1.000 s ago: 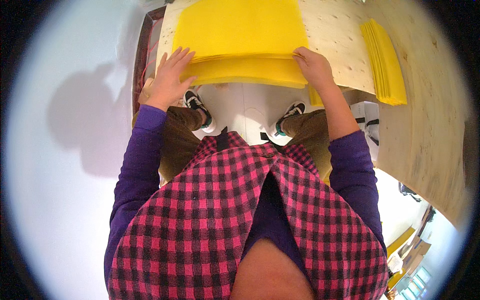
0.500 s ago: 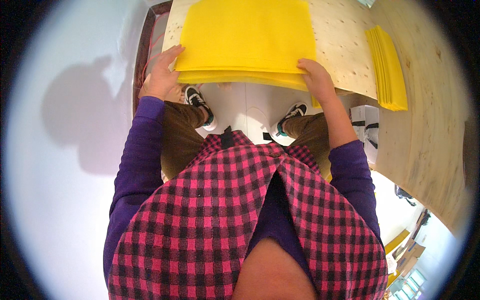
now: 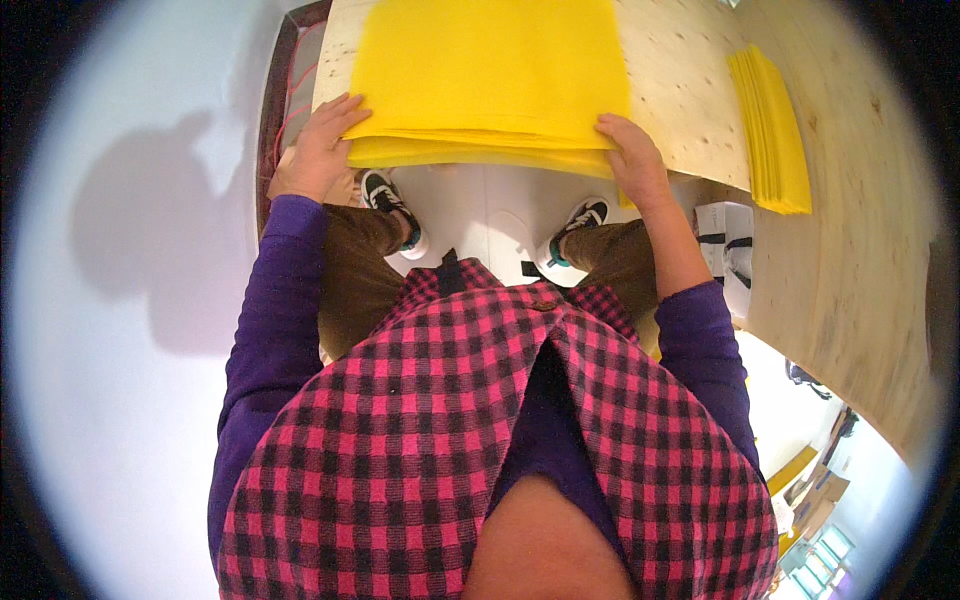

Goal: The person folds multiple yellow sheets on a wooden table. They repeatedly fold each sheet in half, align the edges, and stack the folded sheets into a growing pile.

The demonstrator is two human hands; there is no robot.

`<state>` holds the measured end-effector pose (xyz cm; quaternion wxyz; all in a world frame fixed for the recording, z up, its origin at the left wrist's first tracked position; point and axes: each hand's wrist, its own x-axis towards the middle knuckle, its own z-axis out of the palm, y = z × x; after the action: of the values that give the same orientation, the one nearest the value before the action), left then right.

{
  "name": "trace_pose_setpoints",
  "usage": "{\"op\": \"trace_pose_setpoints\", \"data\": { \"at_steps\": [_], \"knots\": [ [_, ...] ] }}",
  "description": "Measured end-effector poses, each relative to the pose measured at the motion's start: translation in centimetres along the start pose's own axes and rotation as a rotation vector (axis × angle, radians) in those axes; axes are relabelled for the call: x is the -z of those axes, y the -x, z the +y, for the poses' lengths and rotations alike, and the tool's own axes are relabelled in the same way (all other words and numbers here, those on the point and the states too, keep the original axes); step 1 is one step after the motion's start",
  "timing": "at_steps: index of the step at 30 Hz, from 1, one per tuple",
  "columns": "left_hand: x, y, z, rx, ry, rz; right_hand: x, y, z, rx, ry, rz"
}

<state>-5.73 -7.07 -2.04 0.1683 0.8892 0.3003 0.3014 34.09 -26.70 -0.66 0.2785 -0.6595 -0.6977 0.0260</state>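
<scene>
Several thin yellow fabric sheets (image 3: 490, 75) lie stacked on the wooden table, their near edges hanging slightly past its front edge. My left hand (image 3: 322, 142) grips the stack's near left corner, with fingers on top and the thumb lower at the edge. At the near right corner, my right hand (image 3: 632, 155) pinches the sheets' edge between thumb and fingers. The layers fan slightly apart along the near edge, and a lower sheet sags below the upper ones.
On the pale wooden table (image 3: 680, 90), a folded yellow stack (image 3: 770, 130) stands at the right against a wooden panel (image 3: 850, 240). Below is a white box (image 3: 725, 245) with black straps. A white wall (image 3: 130, 420) runs along the left. Cardboard boxes (image 3: 825, 500) sit at lower right.
Both hands stay at the near corners of the yellow sheets. The left hand's fingers have come slightly further over the top; the whole view has shifted a little.
</scene>
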Motion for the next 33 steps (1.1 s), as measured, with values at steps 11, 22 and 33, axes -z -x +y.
{"op": "trace_pose_setpoints", "data": {
  "at_steps": [11,22,33],
  "knots": [
    [0.3,-0.8,-0.6,0.164,0.263,-0.065,0.2,-1.3,0.3,-0.263,-0.048,-0.015],
    [2.4,-2.9,-0.9,0.351,0.541,-0.078,2.8,-2.9,-0.4,-0.325,-0.115,-0.052],
    [1.4,-2.7,-1.5,0.585,0.766,-0.069,3.1,-4.1,0.3,-0.339,-0.145,-0.18]
  ]
}}
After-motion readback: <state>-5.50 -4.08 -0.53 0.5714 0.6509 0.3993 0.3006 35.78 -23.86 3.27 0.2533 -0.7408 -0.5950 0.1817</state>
